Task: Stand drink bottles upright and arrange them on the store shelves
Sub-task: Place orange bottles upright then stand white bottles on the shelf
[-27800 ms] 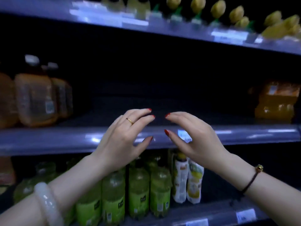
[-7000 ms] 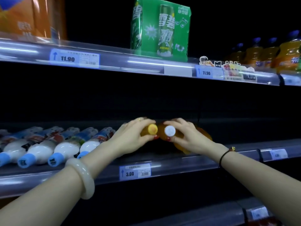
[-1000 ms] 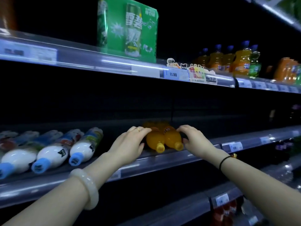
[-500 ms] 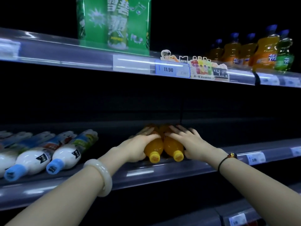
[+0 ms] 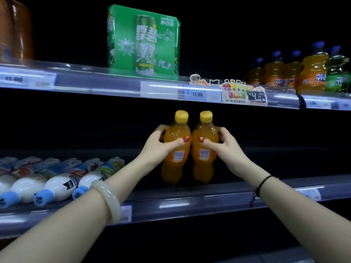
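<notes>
Nearest in the dark store aisle, the middle shelf (image 5: 190, 201) runs across the view, and on it two orange drinks stand upright, side by side and touching. The left hand (image 5: 159, 147) has fingers and thumb clamped round the left bottle (image 5: 175, 168), and the right hand (image 5: 225, 149) is clamped round the right bottle (image 5: 204, 168). To their left, white bottles (image 5: 57, 185) with blue caps lie on their sides, caps toward the front edge, while farther up the upper shelf (image 5: 114, 82) carries a green pack of cans (image 5: 144, 42) and, at its right end, upright orange bottles (image 5: 311, 73) with blue caps.
</notes>
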A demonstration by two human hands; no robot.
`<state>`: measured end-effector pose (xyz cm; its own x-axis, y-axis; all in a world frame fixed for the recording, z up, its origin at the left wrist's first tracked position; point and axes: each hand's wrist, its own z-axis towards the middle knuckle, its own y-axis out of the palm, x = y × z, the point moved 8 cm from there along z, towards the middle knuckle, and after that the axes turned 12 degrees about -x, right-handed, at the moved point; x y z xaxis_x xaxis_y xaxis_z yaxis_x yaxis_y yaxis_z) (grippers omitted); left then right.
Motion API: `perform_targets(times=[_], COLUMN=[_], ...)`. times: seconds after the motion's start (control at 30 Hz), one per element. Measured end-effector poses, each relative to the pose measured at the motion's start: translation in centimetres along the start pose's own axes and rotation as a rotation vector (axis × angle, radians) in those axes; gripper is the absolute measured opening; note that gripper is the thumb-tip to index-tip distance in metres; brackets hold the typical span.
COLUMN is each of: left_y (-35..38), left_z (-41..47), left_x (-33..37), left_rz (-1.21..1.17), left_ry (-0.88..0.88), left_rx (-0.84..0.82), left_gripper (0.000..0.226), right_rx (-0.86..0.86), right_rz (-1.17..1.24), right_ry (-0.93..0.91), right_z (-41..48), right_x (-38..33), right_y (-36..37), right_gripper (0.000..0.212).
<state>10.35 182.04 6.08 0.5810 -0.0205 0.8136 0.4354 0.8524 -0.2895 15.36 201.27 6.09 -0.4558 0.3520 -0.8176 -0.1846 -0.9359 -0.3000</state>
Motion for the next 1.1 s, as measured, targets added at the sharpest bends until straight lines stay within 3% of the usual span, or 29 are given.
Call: perform_targets(times=[0.07,0.13,0.23,0.33,0.6,0.8,1.1], left_y=[-0.4,-0.7,-0.7,-0.2,-0.2,-0.6,-1.8], left_z=[0.2,0.5,0.9,1.1,0.3,-1.2,-7.0], left_x=[0.3,0.1,-0.7,-2.5,-3.4,-2.1,0.3], left_rz=[-0.145,-0.163,-0.022,0.113,0.116,0.101,0.153], left_ry=[-0.048,-0.094,-0.149,-0.205,-0.177,-0.116,-0.010], left_rx=[0.118,0.198,0.227,0.135,0.150,0.172,0.200], left_gripper=[0.040,0.035,0.052,0.071,0.065,0.064,0.066], right_rx=[0.053,0.054,0.020,-0.049,-0.001,0.023,-0.044], right_rz=[0.137,0.125,0.053,-0.017,0.040,-0.062,-0.182], right_ry=[0.072,0.123,0.119,0.118,0.088,-0.010,-0.055], right_z=[0.6,1.0,1.4,1.6,0.1,-1.6,-5.9], right_x=[-0.2,-0.3,-0.6,-0.2,2.0,0.5,-1.9], right_y=[0.4,1.2,2.3,2.6,3.0,3.5,5.9], right_gripper=[0.053,0.049,0.040,0.022,0.064,0.055,0.070])
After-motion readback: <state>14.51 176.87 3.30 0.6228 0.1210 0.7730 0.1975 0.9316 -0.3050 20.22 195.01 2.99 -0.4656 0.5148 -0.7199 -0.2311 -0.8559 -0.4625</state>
